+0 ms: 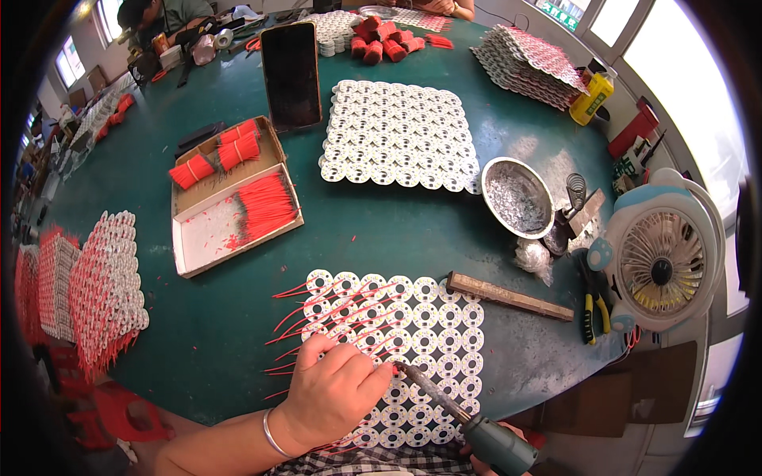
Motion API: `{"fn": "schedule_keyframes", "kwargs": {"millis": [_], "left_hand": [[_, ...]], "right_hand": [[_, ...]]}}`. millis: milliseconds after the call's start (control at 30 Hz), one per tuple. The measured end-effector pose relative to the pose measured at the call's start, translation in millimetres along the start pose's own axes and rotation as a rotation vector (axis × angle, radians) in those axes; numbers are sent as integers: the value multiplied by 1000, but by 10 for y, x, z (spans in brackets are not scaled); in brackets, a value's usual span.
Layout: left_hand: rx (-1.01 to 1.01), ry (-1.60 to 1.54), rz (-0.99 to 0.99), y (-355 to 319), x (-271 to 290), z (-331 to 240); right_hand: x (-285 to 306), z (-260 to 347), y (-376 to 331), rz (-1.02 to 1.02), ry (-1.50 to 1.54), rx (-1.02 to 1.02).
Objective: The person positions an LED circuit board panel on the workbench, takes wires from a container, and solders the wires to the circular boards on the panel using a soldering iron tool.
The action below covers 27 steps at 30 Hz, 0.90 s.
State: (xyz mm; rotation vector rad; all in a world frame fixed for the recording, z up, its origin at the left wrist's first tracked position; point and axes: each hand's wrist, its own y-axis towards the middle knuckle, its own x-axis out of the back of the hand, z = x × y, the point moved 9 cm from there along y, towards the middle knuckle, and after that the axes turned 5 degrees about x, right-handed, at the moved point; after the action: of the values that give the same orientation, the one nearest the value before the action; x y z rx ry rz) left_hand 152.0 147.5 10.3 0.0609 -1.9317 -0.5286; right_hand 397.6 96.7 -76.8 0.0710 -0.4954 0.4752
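Note:
A panel of round white circuit boards (425, 341) lies in front of me. Thin red wires (290, 321) stick out from its left columns. Over the panel's lower left, my left hand (337, 389) is closed in a pinch, with a bit of red wire (395, 369) showing at the fingertips. My right hand (476, 462), mostly hidden behind the handle, grips a soldering iron (496, 443). The iron's tip meets the board right beside the left fingertips. A long narrow bar (508, 297) rests across the panel's upper right corner.
Beyond are a cardboard box (186, 252) of red wires, an upright phone (292, 75), stacked board panels (397, 135) and a metal bowl (548, 226). A fan (663, 262) and pliers (591, 305) stand right. Wired panels (107, 285) lie left. Other people sit across the table.

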Motion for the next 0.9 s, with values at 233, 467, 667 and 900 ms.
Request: {"fn": "schedule_keyframes", "kwargs": {"millis": [233, 467, 667, 900], "left_hand": [[5, 10, -4, -1, -1, -22], [18, -11, 27, -33, -41, 12], [-11, 16, -62, -41, 38, -85], [-61, 24, -39, -91, -55, -124]], "right_hand": [[76, 135, 5, -51, 8, 135], [204, 39, -117, -61, 307, 131], [126, -270, -304, -24, 284, 88], [113, -58, -216, -101, 175, 137]]}}
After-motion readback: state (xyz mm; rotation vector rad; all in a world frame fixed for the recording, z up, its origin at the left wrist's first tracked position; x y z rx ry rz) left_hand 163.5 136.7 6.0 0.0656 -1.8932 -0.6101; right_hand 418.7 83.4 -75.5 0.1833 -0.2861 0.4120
